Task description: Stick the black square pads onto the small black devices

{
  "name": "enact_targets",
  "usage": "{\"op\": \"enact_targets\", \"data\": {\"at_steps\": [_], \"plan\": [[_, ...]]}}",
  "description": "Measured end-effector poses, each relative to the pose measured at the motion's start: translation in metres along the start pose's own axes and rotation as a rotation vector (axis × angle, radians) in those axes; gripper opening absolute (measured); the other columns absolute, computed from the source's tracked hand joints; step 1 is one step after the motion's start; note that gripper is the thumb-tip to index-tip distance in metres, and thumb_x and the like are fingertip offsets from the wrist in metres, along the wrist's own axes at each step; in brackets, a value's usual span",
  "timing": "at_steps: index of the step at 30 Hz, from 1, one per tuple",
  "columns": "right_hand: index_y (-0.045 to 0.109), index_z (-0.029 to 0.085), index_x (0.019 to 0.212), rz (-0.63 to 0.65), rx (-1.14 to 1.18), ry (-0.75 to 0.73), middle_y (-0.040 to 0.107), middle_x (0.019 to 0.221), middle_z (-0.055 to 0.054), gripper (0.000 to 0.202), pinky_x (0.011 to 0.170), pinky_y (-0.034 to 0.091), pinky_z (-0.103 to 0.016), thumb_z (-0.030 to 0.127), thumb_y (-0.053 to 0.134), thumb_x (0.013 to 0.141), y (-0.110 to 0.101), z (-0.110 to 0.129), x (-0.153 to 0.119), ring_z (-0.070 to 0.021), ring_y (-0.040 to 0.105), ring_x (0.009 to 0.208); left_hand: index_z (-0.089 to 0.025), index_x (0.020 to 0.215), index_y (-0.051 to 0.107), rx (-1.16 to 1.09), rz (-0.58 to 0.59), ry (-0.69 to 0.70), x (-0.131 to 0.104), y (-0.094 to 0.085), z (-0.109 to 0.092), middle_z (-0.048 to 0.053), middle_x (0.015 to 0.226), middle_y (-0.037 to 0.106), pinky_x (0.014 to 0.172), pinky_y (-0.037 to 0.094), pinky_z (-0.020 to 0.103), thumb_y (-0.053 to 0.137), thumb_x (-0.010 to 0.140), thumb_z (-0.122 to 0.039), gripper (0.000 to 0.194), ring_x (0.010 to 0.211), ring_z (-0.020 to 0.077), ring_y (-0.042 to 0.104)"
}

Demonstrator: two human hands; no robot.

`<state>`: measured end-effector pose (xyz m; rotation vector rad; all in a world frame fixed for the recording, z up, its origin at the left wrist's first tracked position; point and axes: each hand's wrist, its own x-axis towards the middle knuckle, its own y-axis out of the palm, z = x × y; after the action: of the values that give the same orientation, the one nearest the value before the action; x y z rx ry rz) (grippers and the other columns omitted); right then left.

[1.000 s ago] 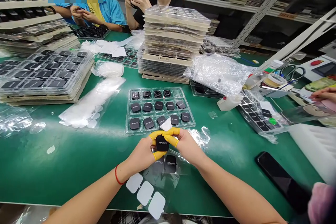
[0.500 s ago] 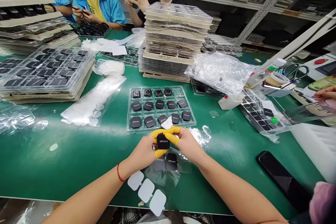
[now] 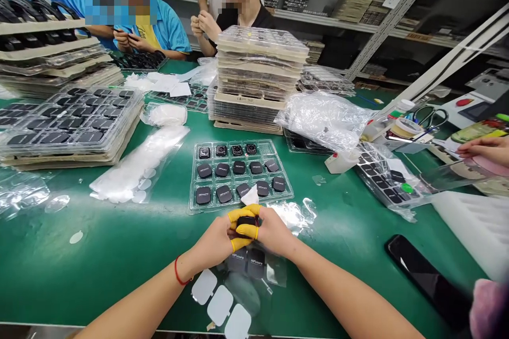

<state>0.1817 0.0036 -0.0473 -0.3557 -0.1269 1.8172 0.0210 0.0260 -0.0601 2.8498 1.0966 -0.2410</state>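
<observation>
My left hand (image 3: 212, 241) and my right hand (image 3: 277, 230), with yellow finger cots on the fingertips, are closed together round a small black smartwatch body (image 3: 247, 220). My right thumb lies across its front and hides most of it. A white paper piece (image 3: 250, 196) stands just beyond my fingers. Past it sits a clear plastic tray (image 3: 288, 190) of square watch bodies, several with black HiFuture faces and the far row with dials showing. Under my hands, clear film carries two black HiFuture squares (image 3: 255, 264). White rounded-square stickers (image 3: 220, 304) lie nearer me.
A tall stack of trays (image 3: 258, 79) stands behind; more filled trays (image 3: 75, 116) are at left. A phone (image 3: 425, 275), white foam (image 3: 473, 233) and a bagged tray (image 3: 382, 175) lie at right. A co-worker's hand (image 3: 485, 149) shows there; other people sit across the table.
My right thumb has moved over the front of the watch body, which has tipped so its HiFuture lettering no longer shows. The whole view has shifted slightly.
</observation>
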Motion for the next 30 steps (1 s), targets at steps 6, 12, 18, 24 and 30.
{"op": "enact_targets", "data": {"at_steps": [6,12,18,24,30], "plan": [[0.061,0.022,0.107,-0.040,0.027,0.031,0.065,0.092,-0.002,0.030,0.071,0.045,-0.028,0.026,0.055,0.079,-0.008,-0.005,0.000,-0.0153,0.056,0.078,-0.020,0.123,0.043,-0.071,-0.045,-0.030,0.004,0.003,0.010,0.005,0.096,0.063,0.075,0.049,0.030,0.060,0.078,-0.018,0.048,0.083,0.0179,0.062],[0.059,0.019,0.106,-0.518,-0.341,-0.069,0.062,0.102,-0.006,0.027,0.077,0.045,-0.028,0.031,0.044,0.087,-0.084,0.007,0.071,-0.0157,0.057,0.089,-0.021,0.134,0.033,-0.041,0.011,-0.016,0.002,-0.004,0.016,0.008,0.105,0.062,0.087,0.045,0.035,0.053,0.075,-0.006,0.064,0.096,0.0189,0.059],[0.062,0.013,0.105,-0.520,-0.682,0.121,0.062,0.107,-0.012,0.027,0.081,0.043,-0.031,0.017,0.046,0.085,-0.143,-0.013,0.143,-0.0207,0.057,0.094,-0.016,0.118,0.051,-0.046,0.065,-0.053,0.000,-0.006,0.009,0.008,0.103,0.064,0.087,0.044,0.034,0.043,0.068,0.004,0.055,0.094,0.0179,0.060],[0.062,0.017,0.105,-0.279,-0.874,0.098,0.058,0.118,-0.009,0.023,0.095,0.037,-0.038,0.023,0.056,0.084,-0.126,-0.012,0.170,-0.0228,0.048,0.113,-0.016,0.111,0.053,-0.122,-0.020,-0.034,0.004,-0.011,0.006,0.007,0.100,0.063,0.088,0.043,0.033,0.042,0.063,0.004,0.053,0.089,0.0164,0.060],[0.059,0.015,0.102,-0.195,-0.944,0.203,0.058,0.111,-0.007,0.022,0.088,0.044,-0.043,0.031,0.056,0.086,-0.119,0.005,0.193,-0.0199,0.055,0.101,-0.016,0.113,0.052,-0.104,-0.003,-0.053,0.005,-0.009,0.011,0.008,0.102,0.063,0.089,0.041,0.034,0.046,0.066,0.002,0.050,0.095,0.0191,0.059]]}}
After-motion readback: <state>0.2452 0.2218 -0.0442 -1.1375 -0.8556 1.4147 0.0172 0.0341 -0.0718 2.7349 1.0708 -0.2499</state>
